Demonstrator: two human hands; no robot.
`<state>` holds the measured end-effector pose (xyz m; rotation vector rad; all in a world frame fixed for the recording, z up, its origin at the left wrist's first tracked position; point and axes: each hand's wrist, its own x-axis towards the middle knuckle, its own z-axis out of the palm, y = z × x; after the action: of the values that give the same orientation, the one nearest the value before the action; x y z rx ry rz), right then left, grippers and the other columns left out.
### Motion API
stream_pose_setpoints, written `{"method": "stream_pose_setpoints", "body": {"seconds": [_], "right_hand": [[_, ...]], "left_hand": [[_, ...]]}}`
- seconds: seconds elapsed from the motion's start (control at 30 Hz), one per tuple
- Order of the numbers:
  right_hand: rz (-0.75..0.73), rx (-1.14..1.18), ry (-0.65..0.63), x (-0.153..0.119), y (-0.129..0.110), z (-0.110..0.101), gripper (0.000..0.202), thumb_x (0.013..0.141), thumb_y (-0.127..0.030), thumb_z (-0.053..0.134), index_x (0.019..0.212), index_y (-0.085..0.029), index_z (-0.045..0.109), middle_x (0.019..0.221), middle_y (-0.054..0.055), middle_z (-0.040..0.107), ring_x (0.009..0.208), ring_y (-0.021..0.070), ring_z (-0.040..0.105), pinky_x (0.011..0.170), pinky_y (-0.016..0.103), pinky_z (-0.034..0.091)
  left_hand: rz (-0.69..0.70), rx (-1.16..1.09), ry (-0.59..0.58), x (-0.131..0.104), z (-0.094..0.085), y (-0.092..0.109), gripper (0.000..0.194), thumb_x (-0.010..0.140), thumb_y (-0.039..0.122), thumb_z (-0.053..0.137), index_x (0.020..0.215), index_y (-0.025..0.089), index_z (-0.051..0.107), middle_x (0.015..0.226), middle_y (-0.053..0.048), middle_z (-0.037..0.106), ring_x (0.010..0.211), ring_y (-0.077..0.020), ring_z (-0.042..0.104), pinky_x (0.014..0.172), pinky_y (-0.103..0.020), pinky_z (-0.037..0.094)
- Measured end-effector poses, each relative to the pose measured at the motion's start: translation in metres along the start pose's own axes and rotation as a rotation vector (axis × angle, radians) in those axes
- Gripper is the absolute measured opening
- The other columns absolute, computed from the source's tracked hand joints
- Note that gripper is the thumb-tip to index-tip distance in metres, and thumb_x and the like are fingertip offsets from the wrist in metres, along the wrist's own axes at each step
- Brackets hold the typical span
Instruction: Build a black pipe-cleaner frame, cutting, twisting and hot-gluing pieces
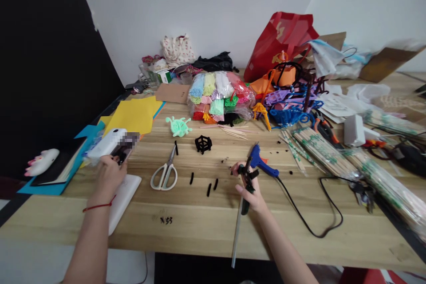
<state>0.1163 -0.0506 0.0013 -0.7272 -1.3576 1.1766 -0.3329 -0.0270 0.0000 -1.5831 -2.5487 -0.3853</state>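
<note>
My left hand (112, 173) is at a dark phone-like object (126, 145) leaning on a white device (107, 143); its fingers are closed around the object's lower edge. My right hand (249, 188) is wrapped round a black fuzzy piece (248, 177). Below that hand a clear glue stick (237, 235) extends past the table's front edge. A blue glue gun (261, 163) lies just right of my right hand. White-handled scissors (164, 175), a black lattice piece (203, 143) and short black pieces (209, 190) lie between the hands.
Green fuzzy piece (179, 127) and yellow sheets (133, 115) sit behind the scissors. Bagged coloured bundles (219, 97), a red bag (282, 44) and wrapped sticks (324, 153) fill the back and right. A black cord (299, 217) loops at right. A white tablet-like object (124, 202) lies under my left forearm.
</note>
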Motion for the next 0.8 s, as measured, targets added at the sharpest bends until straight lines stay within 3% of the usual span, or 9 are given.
{"method": "stream_pose_setpoints", "body": {"seconds": [0.17,0.27,0.37,0.53,0.6,0.7,0.8], "right_hand": [[-0.007,-0.003,-0.009,-0.001,0.000,0.000,0.035,0.073,-0.032,0.062,0.106,-0.025,0.052,0.093,0.005,0.046,0.087,0.0233,0.043,0.084,0.040,0.035],[-0.009,-0.010,-0.023,-0.001,0.000,0.000,0.037,0.074,-0.032,0.062,0.108,-0.026,0.050,0.095,0.006,0.046,0.088,0.0235,0.043,0.085,0.040,0.035],[-0.010,-0.013,-0.038,-0.001,-0.002,0.000,0.037,0.074,-0.031,0.062,0.108,-0.025,0.050,0.096,0.006,0.047,0.088,0.0237,0.044,0.085,0.040,0.036],[-0.025,-0.024,-0.048,-0.001,-0.001,0.000,0.037,0.075,-0.032,0.061,0.109,-0.026,0.049,0.095,0.006,0.046,0.088,0.0236,0.044,0.085,0.040,0.036],[-0.029,-0.036,-0.057,-0.001,0.002,0.000,0.037,0.075,-0.034,0.060,0.109,-0.025,0.049,0.094,0.005,0.045,0.088,0.0236,0.044,0.084,0.040,0.036],[-0.043,-0.062,-0.081,-0.001,0.004,0.000,0.037,0.075,-0.035,0.059,0.109,-0.025,0.048,0.095,0.006,0.045,0.089,0.0235,0.044,0.083,0.040,0.037],[-0.063,-0.092,-0.093,-0.001,0.005,-0.001,0.038,0.077,-0.036,0.058,0.111,-0.025,0.046,0.099,0.006,0.044,0.089,0.0232,0.044,0.084,0.040,0.038]], "left_hand": [[0.072,0.091,-0.033,0.018,0.003,0.006,0.040,0.077,0.038,0.052,0.101,0.010,0.037,0.104,-0.024,0.055,0.105,-0.0381,0.052,0.078,-0.042,0.044],[0.093,0.049,-0.080,0.040,0.003,0.020,0.043,0.075,0.041,0.052,0.102,0.010,0.038,0.104,-0.024,0.054,0.101,-0.0379,0.054,0.075,-0.042,0.045],[0.138,0.002,-0.018,0.049,0.002,0.039,0.046,0.073,0.042,0.052,0.102,0.010,0.037,0.104,-0.023,0.053,0.104,-0.0383,0.051,0.080,-0.043,0.043],[0.239,-0.199,0.060,0.015,-0.003,0.065,0.029,0.078,0.038,0.045,0.095,0.014,0.038,0.100,-0.018,0.054,0.101,-0.0309,0.053,0.083,-0.038,0.043],[0.166,-0.272,0.079,-0.003,-0.005,0.071,0.021,0.082,0.034,0.037,0.092,0.016,0.039,0.091,-0.015,0.057,0.090,-0.0280,0.057,0.076,-0.036,0.044],[0.082,-0.213,0.060,-0.020,-0.010,0.071,0.022,0.086,0.035,0.031,0.086,0.018,0.045,0.078,-0.011,0.059,0.080,-0.0276,0.058,0.070,-0.036,0.043],[0.047,-0.143,0.067,-0.024,-0.015,0.060,0.032,0.088,0.036,0.026,0.085,0.016,0.051,0.081,-0.014,0.061,0.084,-0.0295,0.058,0.074,-0.038,0.042]]}}
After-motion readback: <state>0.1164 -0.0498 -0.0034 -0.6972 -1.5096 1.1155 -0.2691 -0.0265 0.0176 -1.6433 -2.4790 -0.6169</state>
